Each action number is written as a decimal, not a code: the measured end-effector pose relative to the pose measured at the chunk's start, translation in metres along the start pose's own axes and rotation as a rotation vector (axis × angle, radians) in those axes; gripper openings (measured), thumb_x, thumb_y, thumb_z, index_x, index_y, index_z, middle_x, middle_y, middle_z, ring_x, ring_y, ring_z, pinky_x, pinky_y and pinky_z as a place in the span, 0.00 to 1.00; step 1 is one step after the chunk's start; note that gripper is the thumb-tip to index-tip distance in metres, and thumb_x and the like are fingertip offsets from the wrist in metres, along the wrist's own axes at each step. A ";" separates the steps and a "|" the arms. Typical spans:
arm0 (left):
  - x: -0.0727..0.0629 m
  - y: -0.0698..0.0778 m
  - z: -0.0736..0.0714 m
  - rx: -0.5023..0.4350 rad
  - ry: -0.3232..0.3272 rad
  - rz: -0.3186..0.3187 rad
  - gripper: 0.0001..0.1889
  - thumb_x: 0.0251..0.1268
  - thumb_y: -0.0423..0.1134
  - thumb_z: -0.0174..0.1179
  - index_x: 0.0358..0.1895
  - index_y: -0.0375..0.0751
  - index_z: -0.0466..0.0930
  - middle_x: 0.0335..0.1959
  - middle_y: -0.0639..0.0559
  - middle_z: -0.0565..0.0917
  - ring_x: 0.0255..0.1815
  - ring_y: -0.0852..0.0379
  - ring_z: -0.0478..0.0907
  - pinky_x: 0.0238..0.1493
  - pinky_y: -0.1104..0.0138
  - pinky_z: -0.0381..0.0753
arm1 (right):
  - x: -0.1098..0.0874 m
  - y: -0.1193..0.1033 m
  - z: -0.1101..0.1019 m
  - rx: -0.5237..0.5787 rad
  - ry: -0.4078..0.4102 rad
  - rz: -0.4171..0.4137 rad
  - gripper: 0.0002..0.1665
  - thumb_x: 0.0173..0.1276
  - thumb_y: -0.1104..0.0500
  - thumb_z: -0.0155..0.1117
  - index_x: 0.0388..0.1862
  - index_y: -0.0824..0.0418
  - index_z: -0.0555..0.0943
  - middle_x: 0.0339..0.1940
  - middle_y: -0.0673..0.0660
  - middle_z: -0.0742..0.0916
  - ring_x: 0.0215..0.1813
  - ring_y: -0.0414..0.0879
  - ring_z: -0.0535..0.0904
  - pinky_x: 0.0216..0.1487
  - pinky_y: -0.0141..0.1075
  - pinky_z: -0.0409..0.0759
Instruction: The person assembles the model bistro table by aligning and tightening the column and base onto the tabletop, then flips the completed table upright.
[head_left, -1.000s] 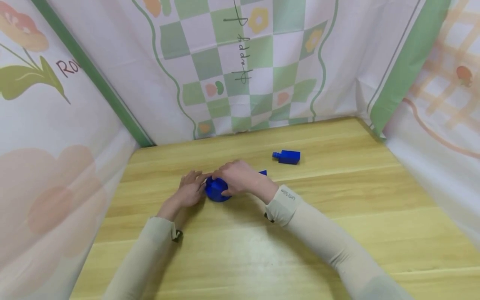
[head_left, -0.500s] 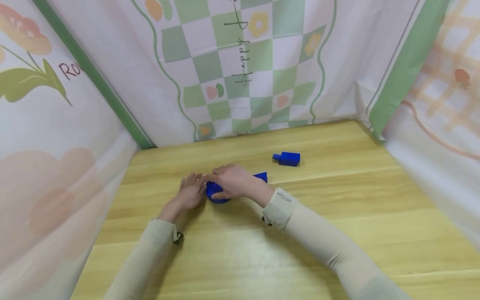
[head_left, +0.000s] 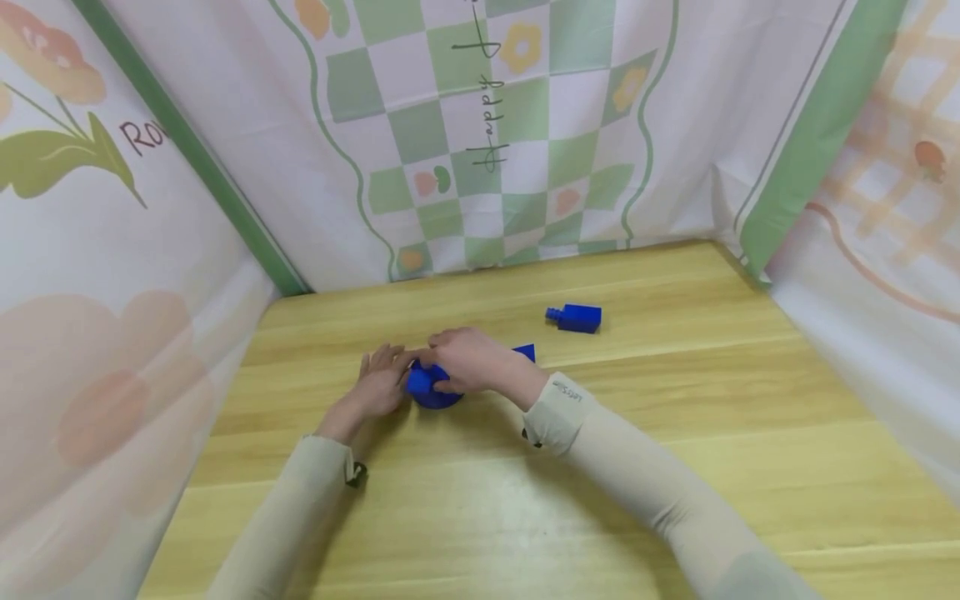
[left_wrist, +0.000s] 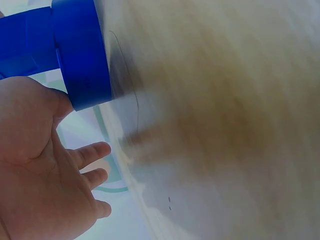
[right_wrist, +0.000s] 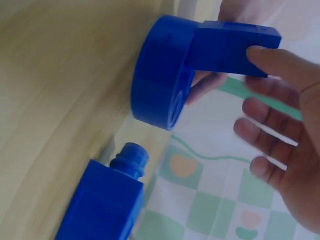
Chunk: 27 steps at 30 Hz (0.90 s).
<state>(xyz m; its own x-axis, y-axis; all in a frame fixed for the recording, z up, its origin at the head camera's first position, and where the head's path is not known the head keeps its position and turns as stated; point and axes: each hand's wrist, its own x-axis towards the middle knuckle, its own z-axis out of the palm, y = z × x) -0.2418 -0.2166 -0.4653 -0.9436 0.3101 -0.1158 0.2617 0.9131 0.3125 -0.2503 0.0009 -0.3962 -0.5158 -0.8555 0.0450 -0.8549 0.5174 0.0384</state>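
Gripping: right hand point(head_left: 480, 358), just below the centre of the head view, is clamped on a blue block point(right_wrist: 235, 49); thumb on one face, index finger behind, remaining fingers spaced apart.
Block: rises from the face of a blue disc point(head_left: 438, 402), upper right of the right wrist view; touches the disc, the joint itself out of sight.
Disc: rests on the bench point(head_left: 480, 525), left of and below centre in the head view, block side up; thick rim showing at upper left of the left wrist view.
Left hand: left hand point(head_left: 377, 385) sits at the disc's left edge in the head view, touching it; visible fingers straight and apart, three extended at lower left of the left wrist view; thumb contact cannot be told.
Loose blue piece: threaded-neck piece point(head_left: 582, 317) lies on its side, right of and above the right hand in the head view, neck pointing left.
Half-hidden piece: blue corner point(head_left: 527, 352) shows just beside the right wrist, rest covered.
Close-up piece: necked piece point(right_wrist: 102, 200), lower left of the right wrist view; which of the two cannot be told.
Backdrop: green-and-white checked cloth point(head_left: 487, 125), top centre of the head view.
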 end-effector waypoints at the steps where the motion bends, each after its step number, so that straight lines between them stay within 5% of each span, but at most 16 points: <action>1: 0.000 0.000 0.000 0.001 -0.006 -0.002 0.24 0.81 0.41 0.38 0.76 0.50 0.61 0.78 0.34 0.57 0.81 0.31 0.43 0.77 0.33 0.37 | 0.001 -0.001 0.001 0.005 -0.007 0.003 0.33 0.67 0.42 0.68 0.68 0.49 0.75 0.55 0.53 0.85 0.56 0.49 0.83 0.57 0.43 0.83; 7: -0.001 0.000 0.000 0.026 -0.029 -0.006 0.25 0.80 0.40 0.37 0.78 0.49 0.57 0.79 0.35 0.56 0.82 0.32 0.41 0.77 0.33 0.36 | 0.003 -0.003 0.006 0.049 -0.037 -0.043 0.31 0.69 0.42 0.65 0.70 0.41 0.73 0.70 0.50 0.79 0.70 0.49 0.76 0.68 0.45 0.76; 13: -0.001 -0.001 -0.001 0.019 -0.017 -0.004 0.25 0.81 0.41 0.36 0.77 0.49 0.58 0.79 0.35 0.56 0.82 0.31 0.41 0.77 0.33 0.36 | 0.004 -0.001 0.007 0.076 0.009 -0.068 0.29 0.68 0.43 0.67 0.67 0.42 0.76 0.70 0.48 0.79 0.68 0.47 0.78 0.66 0.42 0.78; 27: 0.002 -0.006 0.001 0.030 0.147 0.108 0.24 0.80 0.39 0.43 0.76 0.46 0.63 0.73 0.34 0.67 0.78 0.31 0.56 0.75 0.34 0.49 | 0.000 0.004 0.010 0.046 -0.008 -0.031 0.33 0.71 0.43 0.64 0.73 0.45 0.70 0.66 0.56 0.81 0.65 0.51 0.80 0.63 0.45 0.80</action>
<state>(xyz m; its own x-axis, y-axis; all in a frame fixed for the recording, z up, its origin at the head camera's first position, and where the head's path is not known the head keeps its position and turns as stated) -0.2452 -0.2206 -0.4683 -0.9286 0.3666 0.0569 0.3669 0.8849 0.2870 -0.2545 0.0027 -0.4057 -0.4892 -0.8714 0.0367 -0.8721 0.4893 -0.0066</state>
